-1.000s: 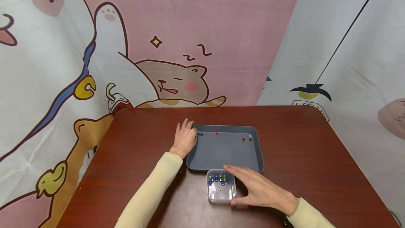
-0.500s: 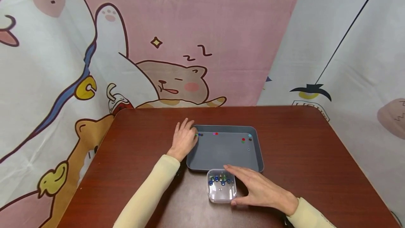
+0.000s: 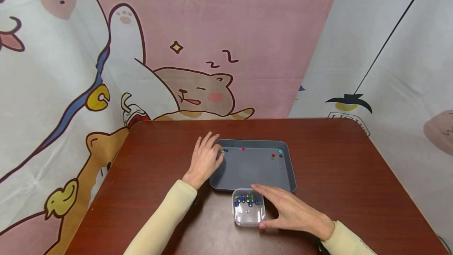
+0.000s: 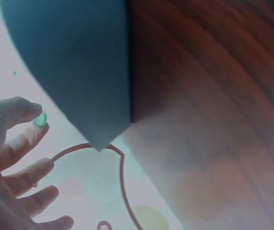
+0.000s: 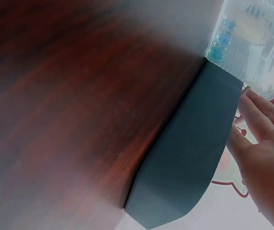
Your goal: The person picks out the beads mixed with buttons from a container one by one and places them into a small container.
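My left hand (image 3: 202,160) is over the left end of a grey tray (image 3: 255,172). In the left wrist view its thumb and index finger pinch a small, see-through green bead (image 4: 41,119), while the other fingers are spread. Just in front of the tray stands a clear plastic box (image 3: 248,215) with several blue and green beads (image 3: 243,199) inside, mostly toward its far side. My right hand (image 3: 295,211) holds this box at its right side, fingertips at the far corner and thumb at the near corner.
Small coloured pieces lie in the tray: dark ones near the left hand, a red one (image 3: 243,149) along the far side, and several at the right, including another red one (image 3: 273,156). The brown table (image 3: 339,176) ends at a cartoon-printed cloth (image 3: 262,50).
My left hand has drawn slightly back and up from the tray's left end, and a small green bead now shows at its fingertips. The right hand and the box have stayed put.
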Action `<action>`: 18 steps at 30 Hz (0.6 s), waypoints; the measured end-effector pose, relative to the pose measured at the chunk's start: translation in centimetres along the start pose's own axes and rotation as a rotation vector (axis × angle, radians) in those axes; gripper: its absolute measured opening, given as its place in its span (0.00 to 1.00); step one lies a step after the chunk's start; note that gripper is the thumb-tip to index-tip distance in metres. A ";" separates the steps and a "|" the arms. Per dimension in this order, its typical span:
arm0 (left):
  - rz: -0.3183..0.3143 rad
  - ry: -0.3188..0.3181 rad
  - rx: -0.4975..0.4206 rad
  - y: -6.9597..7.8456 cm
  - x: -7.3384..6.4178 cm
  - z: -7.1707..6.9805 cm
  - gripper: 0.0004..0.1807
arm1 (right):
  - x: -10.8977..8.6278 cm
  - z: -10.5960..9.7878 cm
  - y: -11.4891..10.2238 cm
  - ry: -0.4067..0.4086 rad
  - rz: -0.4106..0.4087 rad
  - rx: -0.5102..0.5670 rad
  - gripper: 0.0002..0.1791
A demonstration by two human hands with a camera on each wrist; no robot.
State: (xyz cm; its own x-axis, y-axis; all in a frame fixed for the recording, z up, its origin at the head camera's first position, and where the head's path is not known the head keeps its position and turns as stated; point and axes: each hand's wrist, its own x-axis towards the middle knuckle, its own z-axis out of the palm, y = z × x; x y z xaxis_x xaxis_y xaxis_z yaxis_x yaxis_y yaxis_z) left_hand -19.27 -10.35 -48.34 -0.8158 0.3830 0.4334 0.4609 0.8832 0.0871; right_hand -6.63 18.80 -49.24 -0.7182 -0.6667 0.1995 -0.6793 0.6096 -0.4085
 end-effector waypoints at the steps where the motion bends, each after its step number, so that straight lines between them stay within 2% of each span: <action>1: 0.004 0.008 -0.006 0.1 -0.1 -0.2 0.08 | 0.0 0.0 0.0 -0.003 0.002 0.002 0.54; 10: 0.037 0.035 -0.082 1.7 -1.1 -2.4 0.08 | 0.1 0.0 0.0 -0.015 0.016 0.022 0.54; 18: 0.069 0.017 -0.242 3.1 -2.2 -4.2 0.07 | 0.0 0.1 0.1 0.002 -0.010 0.004 0.54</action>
State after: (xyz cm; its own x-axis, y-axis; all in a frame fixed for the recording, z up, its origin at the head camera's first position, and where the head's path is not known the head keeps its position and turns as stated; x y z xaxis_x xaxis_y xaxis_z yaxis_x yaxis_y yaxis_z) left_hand -14.56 -9.57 -45.23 -0.7747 0.4333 0.4605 0.5868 0.7640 0.2683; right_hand -6.74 18.82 -49.39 -0.7119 -0.6715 0.2056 -0.6857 0.6012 -0.4104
